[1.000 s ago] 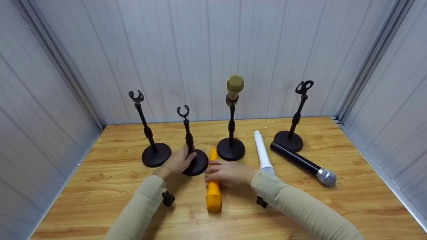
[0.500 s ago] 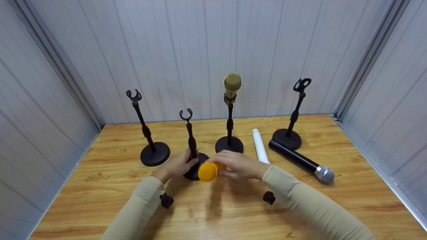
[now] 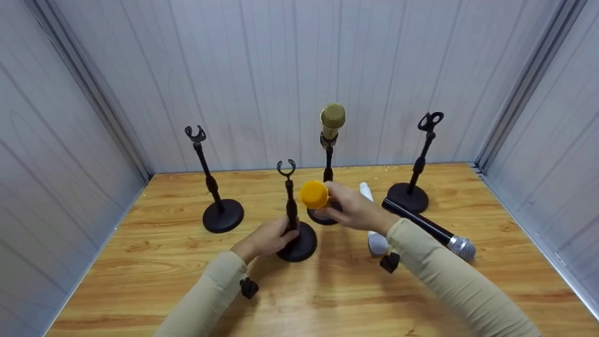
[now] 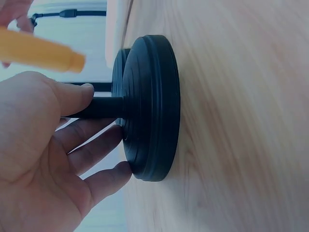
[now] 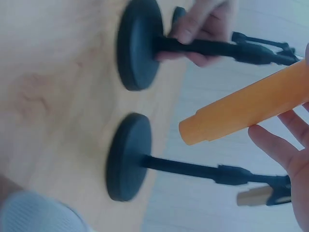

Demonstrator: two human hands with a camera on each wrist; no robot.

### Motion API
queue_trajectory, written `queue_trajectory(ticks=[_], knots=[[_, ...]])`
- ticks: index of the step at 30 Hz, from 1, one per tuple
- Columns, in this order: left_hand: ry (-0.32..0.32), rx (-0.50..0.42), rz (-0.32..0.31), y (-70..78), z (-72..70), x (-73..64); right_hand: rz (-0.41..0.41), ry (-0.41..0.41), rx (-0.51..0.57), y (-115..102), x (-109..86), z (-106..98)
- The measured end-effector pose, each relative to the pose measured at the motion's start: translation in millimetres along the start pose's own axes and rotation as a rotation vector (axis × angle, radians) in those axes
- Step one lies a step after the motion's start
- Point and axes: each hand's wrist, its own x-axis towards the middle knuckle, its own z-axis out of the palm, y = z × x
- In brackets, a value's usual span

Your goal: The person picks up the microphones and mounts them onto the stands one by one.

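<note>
My left hand grips the lower pole of a black microphone stand, just above its round base; the clip on top holds nothing. In the left wrist view, the thumb and fingers wrap the pole beside the base. My right hand holds an orange microphone in the air, its head toward the head camera, just right of that stand's pole. In the right wrist view, the tapered tail of the orange microphone points down toward the table, clear of both stands.
A gold microphone sits in a stand behind my right hand. Stands without microphones are at the left and right. A white microphone and a black microphone lie on the table at the right. Panel walls enclose the table.
My right hand has picked the orange microphone up off the table and raised it with its head up. My left hand has shifted the gripped stand to the right and slightly nearer.
</note>
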Motion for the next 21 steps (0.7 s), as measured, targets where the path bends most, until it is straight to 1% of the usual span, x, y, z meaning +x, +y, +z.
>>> queue_trajectory(ticks=[5,8,10,13,16,18,21], knots=[[-0.038,0.0,0.046,11.4,14.8,5.0,-0.005,0.079,0.007,-4,-0.5,-23],[-0.066,0.003,0.055,21.3,22.1,8.0,-0.015,0.142,-0.006,-6,-0.9,-36],[-0.078,0.013,0.069,28.5,26.9,10.2,-0.021,0.166,-0.005,-7,-0.2,-44],[-0.077,0.052,0.111,38.7,34.3,14.8,-0.019,0.201,-0.01,-9,1.1,-55],[-0.06,0.101,0.154,46.5,42.0,19.3,-0.003,0.228,-0.022,-13,2.3,-65],[-0.053,0.109,0.159,50.2,46.5,21.9,0.004,0.243,-0.033,-14,3.6,-70],[-0.041,0.098,0.157,53.8,50.7,26.4,0.007,0.25,-0.029,-16,6.7,-75]])
